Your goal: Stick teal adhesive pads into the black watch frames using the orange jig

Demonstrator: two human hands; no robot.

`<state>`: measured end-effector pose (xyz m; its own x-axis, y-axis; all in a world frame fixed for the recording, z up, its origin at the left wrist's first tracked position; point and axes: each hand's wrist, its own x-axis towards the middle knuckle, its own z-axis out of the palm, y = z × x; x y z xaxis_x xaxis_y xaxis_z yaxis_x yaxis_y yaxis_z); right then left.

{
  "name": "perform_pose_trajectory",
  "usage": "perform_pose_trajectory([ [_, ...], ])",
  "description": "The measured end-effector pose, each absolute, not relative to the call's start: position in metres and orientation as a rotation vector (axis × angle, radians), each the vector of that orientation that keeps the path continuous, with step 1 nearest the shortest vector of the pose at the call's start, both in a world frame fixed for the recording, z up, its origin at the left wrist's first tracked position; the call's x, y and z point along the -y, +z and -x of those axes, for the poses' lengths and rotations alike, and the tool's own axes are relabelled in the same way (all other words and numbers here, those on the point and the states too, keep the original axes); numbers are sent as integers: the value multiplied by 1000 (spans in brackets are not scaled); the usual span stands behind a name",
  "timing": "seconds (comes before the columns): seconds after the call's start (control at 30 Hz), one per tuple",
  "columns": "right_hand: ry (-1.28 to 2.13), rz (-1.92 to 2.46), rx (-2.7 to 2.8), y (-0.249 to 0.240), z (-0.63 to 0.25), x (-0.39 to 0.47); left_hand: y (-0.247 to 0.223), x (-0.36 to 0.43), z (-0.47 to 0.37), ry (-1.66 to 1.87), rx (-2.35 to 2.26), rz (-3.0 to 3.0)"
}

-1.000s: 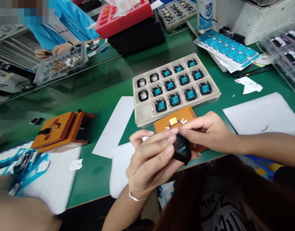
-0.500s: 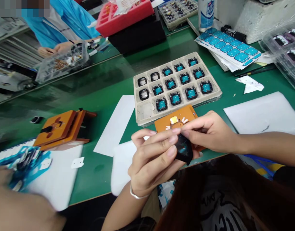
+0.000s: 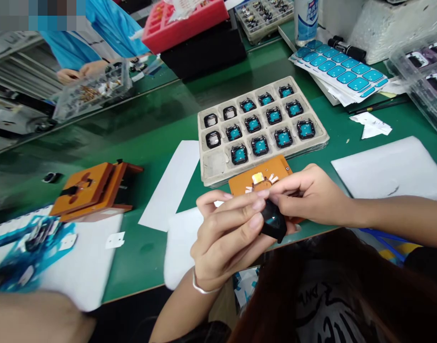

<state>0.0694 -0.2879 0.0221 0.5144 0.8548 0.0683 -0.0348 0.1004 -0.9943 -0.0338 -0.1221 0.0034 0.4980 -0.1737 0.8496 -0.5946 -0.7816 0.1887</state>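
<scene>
A small glossy black watch case (image 3: pixel 274 221) is held up at the table's front edge, tilted, with part of it covered by fingers. My left hand (image 3: pixel 229 233) wraps it from the left, fingers closed along its side. At its upper edge, the pinched fingertips of my right hand (image 3: pixel 311 197) press against it and meet the left fingertips. Just behind the hands lies an orange fixture plate (image 3: pixel 240 183), with a yellow-and-white block (image 3: pixel 257 178) on it. Beyond, a pale tray (image 3: pixel 214 167) holds several black square watch cases (image 3: pixel 260 146), most with blue film inside.
Blue film sheets (image 3: pixel 347 71) and a spray can (image 3: pixel 306 21) are at the back right. White foam sheets (image 3: pixel 390 166) flank the hands. Another orange fixture (image 3: pixel 93 190) stands left. A co-worker's hands (image 3: pixel 81 71) are across the table; a blurred arm (image 3: pixel 36 317) enters lower left.
The watch case has tilted slightly in my hands, and its glossy face shows a different reflection. At lower left, the other person's blurred arm has shifted down.
</scene>
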Motion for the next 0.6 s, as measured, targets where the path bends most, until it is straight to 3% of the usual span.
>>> perform_pose_trajectory([
  [0.6, 839, 1312, 784, 24, -70, 288, 5, 124, 33, 1204, 620, -2329],
])
